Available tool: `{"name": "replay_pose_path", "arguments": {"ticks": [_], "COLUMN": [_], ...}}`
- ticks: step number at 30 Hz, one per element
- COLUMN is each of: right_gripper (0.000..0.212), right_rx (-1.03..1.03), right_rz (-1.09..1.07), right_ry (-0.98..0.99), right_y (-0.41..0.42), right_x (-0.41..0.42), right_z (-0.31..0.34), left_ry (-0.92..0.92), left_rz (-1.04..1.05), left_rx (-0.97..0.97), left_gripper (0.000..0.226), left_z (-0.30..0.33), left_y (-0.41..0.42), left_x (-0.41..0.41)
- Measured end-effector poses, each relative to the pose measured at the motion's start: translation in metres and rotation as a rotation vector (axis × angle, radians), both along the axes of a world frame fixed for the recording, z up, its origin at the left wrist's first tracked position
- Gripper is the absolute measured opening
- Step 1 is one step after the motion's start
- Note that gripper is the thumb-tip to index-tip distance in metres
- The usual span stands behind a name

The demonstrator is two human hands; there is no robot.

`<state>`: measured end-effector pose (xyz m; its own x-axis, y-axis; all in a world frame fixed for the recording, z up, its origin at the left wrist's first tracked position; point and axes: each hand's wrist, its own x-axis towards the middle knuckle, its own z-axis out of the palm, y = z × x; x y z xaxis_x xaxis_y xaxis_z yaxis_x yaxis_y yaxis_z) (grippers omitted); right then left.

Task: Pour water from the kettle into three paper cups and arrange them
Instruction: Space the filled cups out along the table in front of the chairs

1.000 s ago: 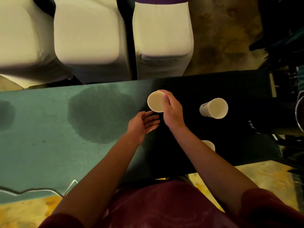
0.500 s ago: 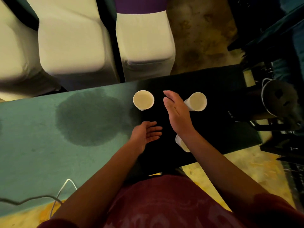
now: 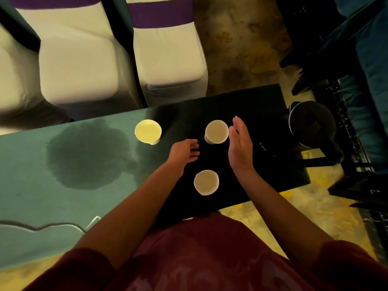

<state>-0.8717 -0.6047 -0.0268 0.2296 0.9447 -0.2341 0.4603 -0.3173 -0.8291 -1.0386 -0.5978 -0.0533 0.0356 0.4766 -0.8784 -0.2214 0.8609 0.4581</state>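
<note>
Three white paper cups stand upright on the table. The far left cup (image 3: 148,131) sits where the green cloth meets the black mat (image 3: 264,106). A far middle cup (image 3: 216,131) and a near cup (image 3: 206,182) stand on the mat. My right hand (image 3: 240,144) is open, edge-on, just right of the far middle cup, apart from it. My left hand (image 3: 184,153) rests open and empty between the cups. A dark kettle (image 3: 311,124) with a metal rim stands at the mat's right end.
A large wet stain (image 3: 88,154) darkens the green tablecloth on the left. A thin cable (image 3: 52,225) lies near the front left edge. White-covered chairs (image 3: 168,53) with purple bands stand beyond the far edge. Dark furniture (image 3: 357,122) crowds the right side.
My right hand let go of the far left cup, then swung right past the far middle cup to its right side. The view shifted right, bringing the kettle in.
</note>
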Motion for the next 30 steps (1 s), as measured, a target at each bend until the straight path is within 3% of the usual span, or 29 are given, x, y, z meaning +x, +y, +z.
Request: {"name": "replay_pose_path", "arguments": {"ticks": [15, 22, 30], "right_gripper": [0.056, 0.049, 0.046], "right_rx": [-0.182, -0.079, -0.018], "right_rz": [0.235, 0.258, 0.228], "right_ry": [0.081, -0.049, -0.132], "right_y": [0.039, 0.043, 0.045], "right_x": [0.024, 0.024, 0.022], "right_z": [-0.059, -0.062, -0.043], "left_ry": [0.098, 0.126, 0.106], "left_rz": [0.112, 0.135, 0.194], "left_rx": [-0.058, -0.042, -0.02], "left_gripper": [0.037, 0.028, 0.035], "left_z": [-0.004, -0.004, 0.006], "left_y": [0.031, 0.033, 0.031], "left_x": [0.04, 0.049, 0.051]}}
